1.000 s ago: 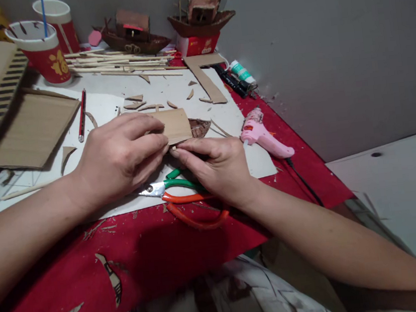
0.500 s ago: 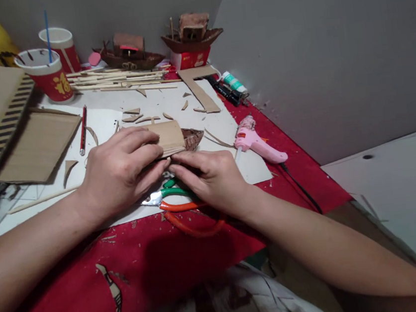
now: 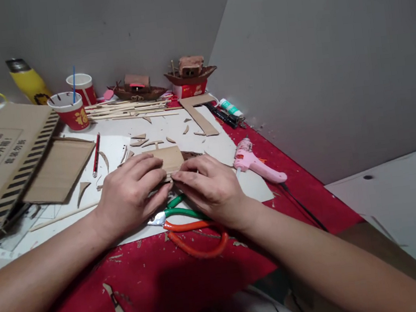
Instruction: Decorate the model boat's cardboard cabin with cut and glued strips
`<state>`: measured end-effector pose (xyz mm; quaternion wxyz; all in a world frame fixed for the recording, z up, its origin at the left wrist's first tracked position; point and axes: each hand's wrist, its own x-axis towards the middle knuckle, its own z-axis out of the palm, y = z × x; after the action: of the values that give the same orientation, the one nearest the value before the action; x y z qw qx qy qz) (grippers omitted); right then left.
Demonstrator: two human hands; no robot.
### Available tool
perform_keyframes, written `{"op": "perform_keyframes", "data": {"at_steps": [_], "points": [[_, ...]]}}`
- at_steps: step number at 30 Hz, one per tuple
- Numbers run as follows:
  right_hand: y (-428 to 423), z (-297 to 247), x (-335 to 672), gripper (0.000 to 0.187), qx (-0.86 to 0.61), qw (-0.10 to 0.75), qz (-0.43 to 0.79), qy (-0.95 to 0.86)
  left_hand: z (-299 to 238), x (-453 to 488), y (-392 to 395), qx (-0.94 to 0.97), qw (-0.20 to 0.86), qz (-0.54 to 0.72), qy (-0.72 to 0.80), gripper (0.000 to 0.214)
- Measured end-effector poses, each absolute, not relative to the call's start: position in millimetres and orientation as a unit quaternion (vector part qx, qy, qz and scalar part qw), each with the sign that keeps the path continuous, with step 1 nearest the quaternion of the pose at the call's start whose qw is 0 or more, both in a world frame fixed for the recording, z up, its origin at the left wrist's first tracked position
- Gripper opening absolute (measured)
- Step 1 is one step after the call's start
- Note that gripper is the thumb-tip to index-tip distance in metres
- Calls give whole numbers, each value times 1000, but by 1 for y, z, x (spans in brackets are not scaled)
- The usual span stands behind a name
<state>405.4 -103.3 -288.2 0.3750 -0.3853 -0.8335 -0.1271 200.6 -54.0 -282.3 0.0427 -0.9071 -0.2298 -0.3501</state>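
Note:
A small model boat with a curved cardboard roof (image 3: pixel 168 156) lies between my hands over the white sheet. Only a bit of its brown hull (image 3: pixel 192 154) shows past the roof's right end. My left hand (image 3: pixel 132 189) grips the roof's left side, fingers on top and thumb along the near edge. Bent fingers of my right hand (image 3: pixel 215 187) pinch at the near right edge of the roof; whether a small piece sits between those fingertips is hidden. Beneath the right hand lies a metal-headed hand tool with green and orange handles (image 3: pixel 197 225).
A pink glue gun (image 3: pixel 256 163) with a black cord rests at the right. Wooden sticks (image 3: pixel 123 109), paper cups (image 3: pixel 70 114) and two finished boats (image 3: pixel 191 70) stand behind. Cardboard (image 3: pixel 61 167) and a red pencil (image 3: pixel 96 154) are at left; cardboard scraps (image 3: pixel 141 143) lie scattered.
The head view has tilted upward, so everything sits lower in the picture. My right hand has shifted over the hull's right end and covers more of it. The left hand keeps its grip.

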Motion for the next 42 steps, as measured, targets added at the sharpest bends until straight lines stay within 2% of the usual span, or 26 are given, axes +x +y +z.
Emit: {"op": "perform_keyframes", "data": {"at_steps": [11, 22, 29, 32, 34, 35, 36, 38, 39, 42], "points": [[-97, -292, 404, 15, -361, 409, -118, -830, -285, 199, -51, -909, 16, -349, -228, 18], [-96, -292, 403, 13, -364, 410, -106, -830, -285, 199, -54, -883, -3, -378, -280, 52], [-97, -292, 402, 14, -368, 406, -99, -831, -285, 198, -51, -886, 7, -368, -281, 50], [-96, -292, 402, 13, -362, 409, -98, -831, -279, 198, -61, -867, 3, -409, -284, 36], [-96, -291, 402, 13, -362, 409, -104, -831, -270, 200, -75, -830, -68, -454, -316, 18], [-96, -291, 402, 13, -363, 408, -106, -831, -265, 202, -83, -797, -151, -465, -355, 10], [-95, -291, 402, 13, -365, 406, -106, -831, -261, 204, -92, -744, -271, -449, -415, 9], [-95, -291, 403, 14, -371, 403, -101, -831, -253, 210, -108, -572, -535, -404, -474, 20], [-95, -292, 403, 14, -373, 402, -96, -831, -251, 213, -114, -503, -612, -381, -478, 22], [-95, -292, 402, 16, -375, 399, -87, -832, -249, 219, -119, -356, -732, -327, -480, 14]]}}
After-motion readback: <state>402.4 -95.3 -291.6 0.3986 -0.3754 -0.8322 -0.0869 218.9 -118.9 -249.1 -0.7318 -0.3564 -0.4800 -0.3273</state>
